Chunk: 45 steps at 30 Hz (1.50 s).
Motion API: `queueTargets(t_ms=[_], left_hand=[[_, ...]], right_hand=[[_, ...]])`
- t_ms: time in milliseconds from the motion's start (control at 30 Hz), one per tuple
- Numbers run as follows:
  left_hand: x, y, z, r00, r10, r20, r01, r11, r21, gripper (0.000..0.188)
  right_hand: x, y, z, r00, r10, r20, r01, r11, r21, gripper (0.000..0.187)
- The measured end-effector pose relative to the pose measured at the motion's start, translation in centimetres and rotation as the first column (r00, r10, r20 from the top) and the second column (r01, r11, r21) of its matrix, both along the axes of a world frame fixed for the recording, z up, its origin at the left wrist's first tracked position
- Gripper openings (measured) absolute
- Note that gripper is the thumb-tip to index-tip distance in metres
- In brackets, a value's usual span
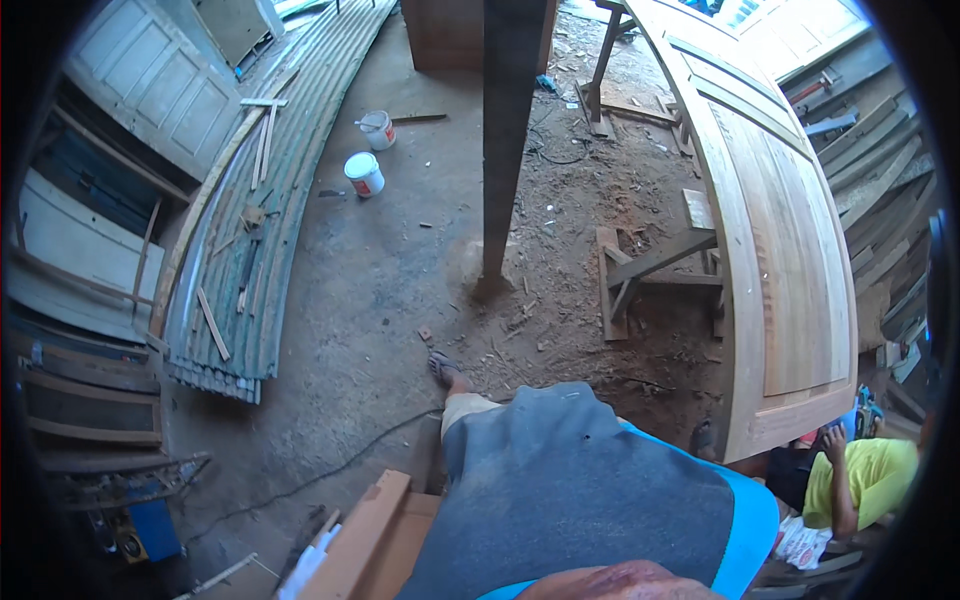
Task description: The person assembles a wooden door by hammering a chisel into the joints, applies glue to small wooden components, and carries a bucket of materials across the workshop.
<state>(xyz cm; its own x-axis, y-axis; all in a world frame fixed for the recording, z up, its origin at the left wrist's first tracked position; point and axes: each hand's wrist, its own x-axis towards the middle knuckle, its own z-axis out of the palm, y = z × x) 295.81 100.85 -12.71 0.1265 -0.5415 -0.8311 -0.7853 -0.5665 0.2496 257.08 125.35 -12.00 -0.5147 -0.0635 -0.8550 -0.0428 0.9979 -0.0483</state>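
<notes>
Standing beside a wooden door (775, 230) that rests across trestles (662, 256) on the right, the person has both hands out of view, so I cannot tell how far the fingers are open or whether they hold anything. Careful footing seems to matter most: keep the sandalled foot (444, 371) clear of the dark cable (348, 464) and wood scraps (520, 315), and leave room for the co-worker (870, 482) near the door's close end.
</notes>
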Motion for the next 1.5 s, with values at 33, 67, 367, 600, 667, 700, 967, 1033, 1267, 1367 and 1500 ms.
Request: queueTargets(t_ms=[33,67,367,600,667,700,967,1033,1267,1367,1500], left_hand=[[-1.9,-3.0,-0.9,1.0,-0.019,-0.004,0.019,1.0,-0.01,0.082],[-2.4,-7.3,-1.3,0.999,-0.044,0.013,0.045,0.999,-0.026,0.082],[-12.3,-56.5,0.6,0.942,-0.288,0.172,0.329,0.893,-0.308,0.08],[-29.9,-84.3,1.4,0.981,-0.179,-0.074,0.079,0.716,-0.694,0.092],[-39.5,-82.8,0.9,0.937,-0.342,-0.076,0.213,0.728,-0.651,0.095],[-43.3,-82.6,0.9,0.929,-0.371,-0.001,0.284,0.71,-0.644,0.094],[-46.0,-79.6,-0.1,0.823,-0.553,-0.126,0.469,0.788,-0.399,0.079],[-47.1,-78.1,0.8,0.789,-0.611,-0.056,0.565,0.759,-0.325,0.078],[-62.1,-82.3,0.3,0.605,-0.79,0.102,0.766,0.542,-0.344,0.073],[-74.0,-87.2,2.4,0.473,-0.873,0.12,0.806,0.374,-0.46,0.071],[-96.3,-91.3,6.4,0.256,-0.965,-0.049,0.676,0.215,-0.705,0.064]], right_hand=[[-2.0,-2.4,-0.3,1.0,-0.014,-0.016,0.014,1.0,0.008,0.046],[-1.9,-5.6,-1.1,0.999,-0.039,-0.014,0.039,0.999,0.008,0.046],[-6.1,-30.5,-3.1,0.985,-0.168,-0.033,0.163,0.978,-0.131,0.042],[-13.9,-45.1,-4.0,0.989,-0.131,-0.061,0.111,0.959,-0.261,0.035],[-14.8,-44.4,-4.3,0.971,-0.234,-0.055,0.221,0.959,-0.179,0.034],[-16.7,-45.6,-4.3,0.963,-0.262,-0.064,0.248,0.953,-0.177,0.033],[-22.8,-54.9,-1.8,0.862,-0.507,-0.024,0.498,0.855,-0.147,0.031],[-25.1,-56.8,-1.1,0.829,-0.559,-0.025,0.549,0.82,-0.161,0.03],[-31.5,-60.9,-2.1,0.699,-0.715,-0.022,0.706,0.695,-0.135,0.029],[-32.0,-62.6,-3.0,0.587,-0.81,-0.002,0.805,0.584,-0.101,0.029],[-37.8,-64.7,-2.7,0.476,-0.879,-0.037,0.87,0.477,-0.125,0.028]])
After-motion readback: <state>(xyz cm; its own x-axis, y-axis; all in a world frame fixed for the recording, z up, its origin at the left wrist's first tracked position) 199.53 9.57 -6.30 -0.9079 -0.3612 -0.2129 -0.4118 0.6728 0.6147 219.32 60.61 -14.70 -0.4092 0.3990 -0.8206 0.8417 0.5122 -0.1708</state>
